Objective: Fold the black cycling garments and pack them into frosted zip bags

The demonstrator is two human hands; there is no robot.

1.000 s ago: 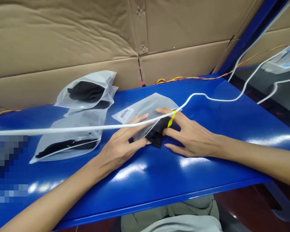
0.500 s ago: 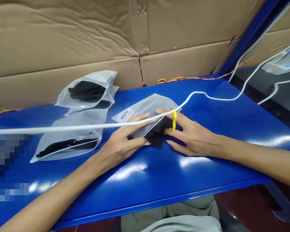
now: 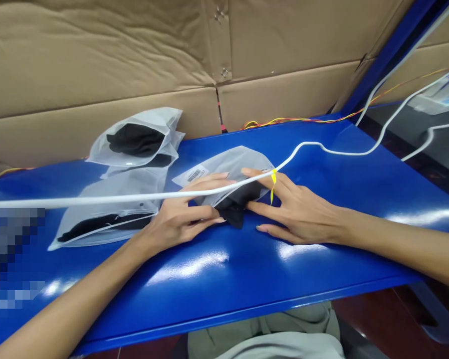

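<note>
A frosted plastic zip bag (image 3: pixel 239 159) with a barcode label (image 3: pixel 195 174) lies on the blue table, its mouth toward me. Folded black cloth (image 3: pixel 233 213) sticks out of that mouth. My left hand (image 3: pixel 183 212) is closed on the bag's left side, two fingers over the top and the thumb and another finger by the cloth. My right hand (image 3: pixel 295 207) has its fingers spread: one lies on the bag, another touches the cloth, and the thumb is apart from both. A yellow tag (image 3: pixel 273 187) hangs from the white cable by its knuckles.
A white cable (image 3: pixel 97 201) runs across the view above both hands. Two more bags with black cloth, an upper bag (image 3: pixel 134 139) and a lower bag (image 3: pixel 108 219), lie at left. Cardboard (image 3: pixel 97 60) lines the back. Twisted coloured wires (image 3: pixel 284 121) run along the table's rear edge.
My left hand has shifted slightly left and its fingers are more bent. The black cloth has moved a little left, with a finger of my right hand following it.
</note>
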